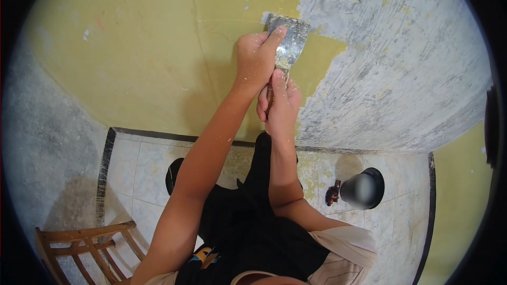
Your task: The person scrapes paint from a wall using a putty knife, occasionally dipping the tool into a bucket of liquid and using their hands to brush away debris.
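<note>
A paint scraper (293, 39) with a wide metal blade, flecked with paint crumbs, is held up against the wall. My right hand (282, 100) is closed around its brown handle, thumb lying along the neck. Higher up, my left hand (256, 60) grips the blade's left side, with the thumb pressed on its face and the other fingers mostly hidden. The blade's top edge meets the yellow-green paint (211, 47) close to the border with the scraped grey-white patch (385, 58). Pale flecks dot my left hand and forearm.
Paint flakes lie on the tiled floor (338, 166) along the wall's foot. A dark bucket-like container (372, 187) stands at the right, beside a small red-and-black object (332, 192). A wooden chair or rack (87, 237) is at the lower left, near a grey side wall (47, 142).
</note>
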`<act>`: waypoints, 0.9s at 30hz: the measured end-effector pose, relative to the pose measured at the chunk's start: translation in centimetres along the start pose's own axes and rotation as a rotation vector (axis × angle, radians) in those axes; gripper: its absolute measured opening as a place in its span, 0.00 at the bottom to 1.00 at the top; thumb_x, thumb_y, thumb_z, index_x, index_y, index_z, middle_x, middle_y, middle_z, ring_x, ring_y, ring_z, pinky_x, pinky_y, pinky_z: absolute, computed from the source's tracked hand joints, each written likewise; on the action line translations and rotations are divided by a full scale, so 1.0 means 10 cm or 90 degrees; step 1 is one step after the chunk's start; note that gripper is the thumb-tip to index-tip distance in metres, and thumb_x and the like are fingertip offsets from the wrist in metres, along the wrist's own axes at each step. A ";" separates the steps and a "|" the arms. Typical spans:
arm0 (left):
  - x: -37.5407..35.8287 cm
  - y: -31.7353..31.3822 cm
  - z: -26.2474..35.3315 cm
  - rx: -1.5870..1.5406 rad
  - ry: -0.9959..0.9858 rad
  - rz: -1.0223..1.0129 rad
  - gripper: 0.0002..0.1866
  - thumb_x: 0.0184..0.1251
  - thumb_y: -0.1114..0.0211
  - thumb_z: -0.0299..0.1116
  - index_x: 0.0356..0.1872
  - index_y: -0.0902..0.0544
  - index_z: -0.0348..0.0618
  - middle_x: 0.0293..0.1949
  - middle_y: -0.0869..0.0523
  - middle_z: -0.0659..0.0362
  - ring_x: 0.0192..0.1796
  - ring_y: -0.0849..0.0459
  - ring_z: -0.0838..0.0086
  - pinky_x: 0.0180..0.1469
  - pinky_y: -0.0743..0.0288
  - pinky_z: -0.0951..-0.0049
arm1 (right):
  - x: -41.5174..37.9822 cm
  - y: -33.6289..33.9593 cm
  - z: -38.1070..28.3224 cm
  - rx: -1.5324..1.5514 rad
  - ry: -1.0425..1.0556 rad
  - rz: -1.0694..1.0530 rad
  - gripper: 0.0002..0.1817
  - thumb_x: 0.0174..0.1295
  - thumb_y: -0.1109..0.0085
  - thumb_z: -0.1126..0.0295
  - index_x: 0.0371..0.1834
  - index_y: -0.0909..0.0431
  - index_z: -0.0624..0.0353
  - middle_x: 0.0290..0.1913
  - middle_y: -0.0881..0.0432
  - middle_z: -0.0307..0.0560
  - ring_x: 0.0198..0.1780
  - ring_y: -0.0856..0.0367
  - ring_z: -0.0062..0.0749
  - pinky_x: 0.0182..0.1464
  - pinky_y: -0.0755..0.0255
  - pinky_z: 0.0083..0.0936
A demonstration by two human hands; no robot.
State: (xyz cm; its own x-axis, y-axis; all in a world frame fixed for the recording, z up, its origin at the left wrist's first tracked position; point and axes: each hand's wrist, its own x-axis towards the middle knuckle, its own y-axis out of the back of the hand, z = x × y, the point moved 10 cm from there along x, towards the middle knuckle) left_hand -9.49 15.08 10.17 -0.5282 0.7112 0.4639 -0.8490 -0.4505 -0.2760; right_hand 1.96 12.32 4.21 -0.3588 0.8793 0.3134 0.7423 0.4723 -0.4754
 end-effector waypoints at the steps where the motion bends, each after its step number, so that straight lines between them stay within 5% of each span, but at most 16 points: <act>1: 0.01 0.03 -0.02 0.016 -0.002 0.004 0.25 0.70 0.30 0.42 0.18 0.20 0.30 0.15 0.25 0.66 0.21 0.33 0.83 0.24 0.38 0.70 | 0.02 0.02 -0.01 -0.018 0.005 0.005 0.18 0.81 0.50 0.55 0.38 0.27 0.58 0.14 0.32 0.36 0.10 0.39 0.18 0.13 0.47 0.19; 11: 0.32 -0.17 0.49 0.003 -0.023 0.041 0.28 0.72 0.31 0.47 0.19 0.19 0.33 0.16 0.25 0.66 0.20 0.32 0.83 0.21 0.37 0.71 | 0.43 -0.18 -0.62 -0.082 0.050 -0.074 0.19 0.81 0.49 0.54 0.37 0.27 0.59 0.12 0.34 0.35 0.10 0.39 0.18 0.14 0.48 0.20; 21: -0.07 -0.04 -0.06 0.053 0.008 0.043 0.27 0.76 0.33 0.43 0.18 0.22 0.34 0.18 0.30 0.69 0.25 0.36 0.85 0.26 0.40 0.73 | 0.11 0.17 -0.05 -0.089 -0.041 -0.041 0.18 0.81 0.51 0.53 0.38 0.28 0.57 0.14 0.32 0.36 0.11 0.37 0.19 0.14 0.46 0.19; 27: -0.12 -0.11 -0.06 0.067 0.079 0.004 0.26 0.77 0.34 0.45 0.22 0.17 0.32 0.18 0.23 0.68 0.25 0.31 0.85 0.27 0.35 0.73 | 0.08 0.27 -0.02 -0.110 0.002 -0.012 0.17 0.82 0.51 0.55 0.39 0.27 0.58 0.15 0.31 0.36 0.12 0.37 0.18 0.15 0.45 0.18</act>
State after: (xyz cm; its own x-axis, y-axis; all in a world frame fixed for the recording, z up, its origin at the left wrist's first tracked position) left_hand -7.90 15.00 9.42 -0.5362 0.7665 0.3534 -0.8433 -0.5042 -0.1860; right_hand 3.79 14.26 3.39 -0.3719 0.8702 0.3232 0.8216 0.4706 -0.3217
